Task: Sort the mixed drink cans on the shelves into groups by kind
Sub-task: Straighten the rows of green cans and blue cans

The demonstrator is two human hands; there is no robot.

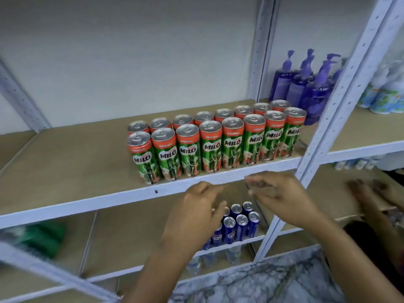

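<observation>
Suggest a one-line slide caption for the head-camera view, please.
Both empty hands, left hand and right hand, hover below two rows of Milo cans, above the blue cans.

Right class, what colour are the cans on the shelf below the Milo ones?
Blue cans with silver tops, clearest in the head view, between the two hands.

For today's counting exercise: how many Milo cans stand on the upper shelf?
16 Milo cans: eight in the front row along the upper shelf edge, eight in the row directly behind. None seem hidden.
</observation>
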